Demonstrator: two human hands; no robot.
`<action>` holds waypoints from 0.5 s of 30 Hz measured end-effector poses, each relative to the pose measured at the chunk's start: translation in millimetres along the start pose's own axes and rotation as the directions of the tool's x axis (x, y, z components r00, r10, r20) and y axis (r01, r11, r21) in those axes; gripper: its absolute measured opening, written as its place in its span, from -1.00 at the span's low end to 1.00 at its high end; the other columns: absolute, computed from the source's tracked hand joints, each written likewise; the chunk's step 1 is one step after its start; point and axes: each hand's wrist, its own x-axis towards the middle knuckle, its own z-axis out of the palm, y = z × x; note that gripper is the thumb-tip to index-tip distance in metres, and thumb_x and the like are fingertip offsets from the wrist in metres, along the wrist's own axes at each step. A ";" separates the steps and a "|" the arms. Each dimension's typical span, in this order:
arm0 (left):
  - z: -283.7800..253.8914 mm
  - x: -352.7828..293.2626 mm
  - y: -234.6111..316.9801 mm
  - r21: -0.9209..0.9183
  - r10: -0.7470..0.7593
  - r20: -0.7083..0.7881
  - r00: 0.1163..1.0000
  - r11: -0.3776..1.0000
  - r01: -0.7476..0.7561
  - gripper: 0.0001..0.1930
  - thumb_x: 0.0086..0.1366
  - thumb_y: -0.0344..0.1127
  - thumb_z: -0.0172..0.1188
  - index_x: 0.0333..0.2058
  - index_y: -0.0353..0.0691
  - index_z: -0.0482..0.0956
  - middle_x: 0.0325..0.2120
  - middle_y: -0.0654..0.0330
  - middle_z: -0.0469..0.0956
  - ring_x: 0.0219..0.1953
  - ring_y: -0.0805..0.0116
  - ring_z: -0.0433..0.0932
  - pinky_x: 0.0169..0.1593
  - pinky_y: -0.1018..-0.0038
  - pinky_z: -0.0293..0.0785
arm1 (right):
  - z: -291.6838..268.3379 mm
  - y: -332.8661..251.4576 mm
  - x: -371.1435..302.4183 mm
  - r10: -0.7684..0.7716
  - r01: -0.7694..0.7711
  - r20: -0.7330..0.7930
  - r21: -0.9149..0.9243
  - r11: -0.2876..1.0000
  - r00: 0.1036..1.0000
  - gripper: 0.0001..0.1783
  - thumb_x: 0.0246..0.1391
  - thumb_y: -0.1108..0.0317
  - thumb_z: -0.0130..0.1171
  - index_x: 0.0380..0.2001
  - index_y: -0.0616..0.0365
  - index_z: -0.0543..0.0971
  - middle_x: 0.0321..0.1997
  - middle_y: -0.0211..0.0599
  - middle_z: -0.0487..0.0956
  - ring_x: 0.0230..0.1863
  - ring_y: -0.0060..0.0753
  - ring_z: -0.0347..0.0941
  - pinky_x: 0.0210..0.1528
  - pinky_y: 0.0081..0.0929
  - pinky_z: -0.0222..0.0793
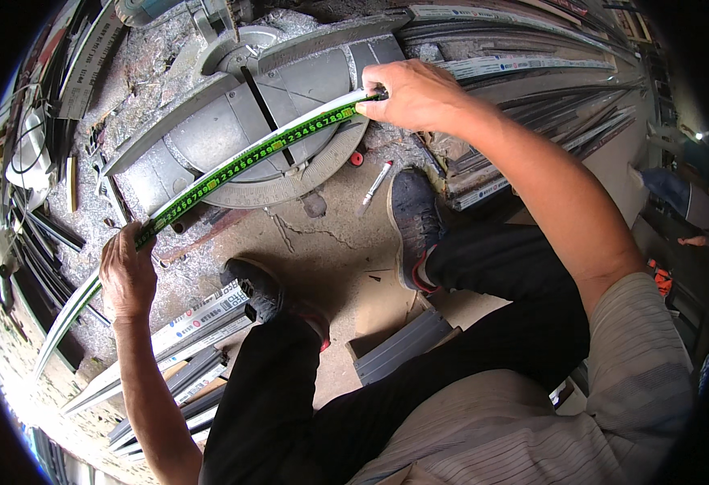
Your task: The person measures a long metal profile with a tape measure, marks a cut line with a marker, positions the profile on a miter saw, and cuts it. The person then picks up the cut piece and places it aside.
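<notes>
The tape [245, 164] runs along the strip [322, 111] over the saw [201, 133], its long axis slanting from lower left to upper right. The right hand [411, 93] pinches both up top; the left hand's [128, 275] fingers grasp both lower down.

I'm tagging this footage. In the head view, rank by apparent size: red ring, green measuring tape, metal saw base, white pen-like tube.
1. Metal saw base
2. Green measuring tape
3. White pen-like tube
4. Red ring
</notes>
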 end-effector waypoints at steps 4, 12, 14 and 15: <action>-2.4 -13.7 -25.5 0.011 -0.020 -0.010 1.000 1.000 0.020 -0.71 0.30 -0.36 0.38 -0.01 -0.16 0.61 -0.17 0.06 0.72 -0.09 -0.03 0.69 0.08 0.13 0.55 | -1.7 -28.3 -0.1 0.004 -0.006 0.048 0.054 0.999 0.999 -0.61 0.23 -0.04 0.32 -0.14 0.05 0.63 -0.55 -0.21 0.64 -0.29 -0.15 0.69 -0.13 -0.10 0.49; -7.9 -26.4 -47.1 0.025 -0.045 -0.029 0.999 0.999 0.045 -0.75 0.30 -0.35 0.38 -0.06 -0.14 0.61 -0.25 0.08 0.70 -0.13 -0.01 0.66 0.06 0.15 0.52 | 9.4 -56.0 8.8 -0.039 0.039 0.039 -0.006 0.999 0.998 -0.62 0.23 -0.02 0.31 -0.12 0.06 0.64 -0.45 -0.17 0.69 -0.23 -0.03 0.68 -0.05 -0.03 0.51; -8.7 -26.3 -46.0 0.019 -0.049 -0.025 0.998 0.999 0.050 -0.75 0.31 -0.34 0.38 -0.06 -0.15 0.61 -0.25 0.08 0.70 -0.13 -0.01 0.66 0.07 0.14 0.51 | 5.7 -57.6 8.4 -0.031 0.031 0.069 0.006 1.000 0.997 -0.63 0.23 -0.01 0.32 -0.13 0.06 0.64 -0.44 -0.18 0.69 -0.22 -0.04 0.68 -0.05 -0.03 0.50; -9.1 -26.5 -45.3 0.016 -0.050 -0.027 0.998 0.999 0.050 -0.75 0.31 -0.34 0.38 -0.06 -0.15 0.61 -0.25 0.08 0.70 -0.13 -0.02 0.66 0.08 0.14 0.51 | 4.7 -58.5 8.7 -0.023 0.023 0.075 0.005 1.000 0.997 -0.63 0.22 -0.01 0.32 -0.14 0.05 0.64 -0.43 -0.19 0.69 -0.22 -0.04 0.68 -0.05 -0.03 0.50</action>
